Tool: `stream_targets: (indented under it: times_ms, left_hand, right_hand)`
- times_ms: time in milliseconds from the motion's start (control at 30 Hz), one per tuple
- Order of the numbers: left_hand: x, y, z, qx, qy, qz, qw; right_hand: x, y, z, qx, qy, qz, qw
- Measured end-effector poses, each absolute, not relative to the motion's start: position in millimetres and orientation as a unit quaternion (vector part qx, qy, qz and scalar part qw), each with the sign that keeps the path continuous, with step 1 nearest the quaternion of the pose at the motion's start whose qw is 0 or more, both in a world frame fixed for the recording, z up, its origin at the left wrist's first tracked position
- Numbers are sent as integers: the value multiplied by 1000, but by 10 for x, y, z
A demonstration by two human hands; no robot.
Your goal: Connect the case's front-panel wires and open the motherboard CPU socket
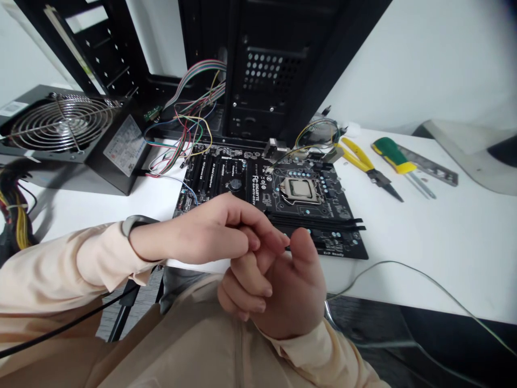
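My left hand (202, 231), with a grey band at the wrist, reaches across to my right hand, its fingers closed and their tips touching the right fingers. My right hand (286, 288) is turned palm up, with its fingers curled in and the thumb raised. A tiny bright spot shows near the left fingertips, too small to name. Both hands are held over the near edge of a black Gigabyte motherboard (258, 186). On the board sits a processor (301, 188) in its socket, and black memory slots (315, 221) run nearer to my hands.
Behind the board stands a black computer case (274, 32). At left is a power supply (121, 145) with a fan grille; coloured wires (196, 126) trail from the case. Yellow-handled pliers (369, 167) and a green-and-yellow screwdriver (393, 156) lie at right beside a metal strip (434, 167).
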State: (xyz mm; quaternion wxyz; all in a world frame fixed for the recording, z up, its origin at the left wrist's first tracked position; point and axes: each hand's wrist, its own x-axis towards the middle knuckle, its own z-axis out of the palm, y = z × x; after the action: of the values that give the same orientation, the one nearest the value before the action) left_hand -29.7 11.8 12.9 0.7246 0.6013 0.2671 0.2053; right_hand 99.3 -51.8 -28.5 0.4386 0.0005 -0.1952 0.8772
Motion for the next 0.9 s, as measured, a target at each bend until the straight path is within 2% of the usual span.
stream_targets:
  times_ms: [500, 900]
  left_hand:
    - [-280, 133, 140, 587, 262, 210, 737]
    - [-269, 93, 142, 631, 282, 193, 697]
  right_hand:
    - [1001, -522, -277, -29, -215, 868, 447]
    - [993, -515, -301, -23, -236, 862, 449]
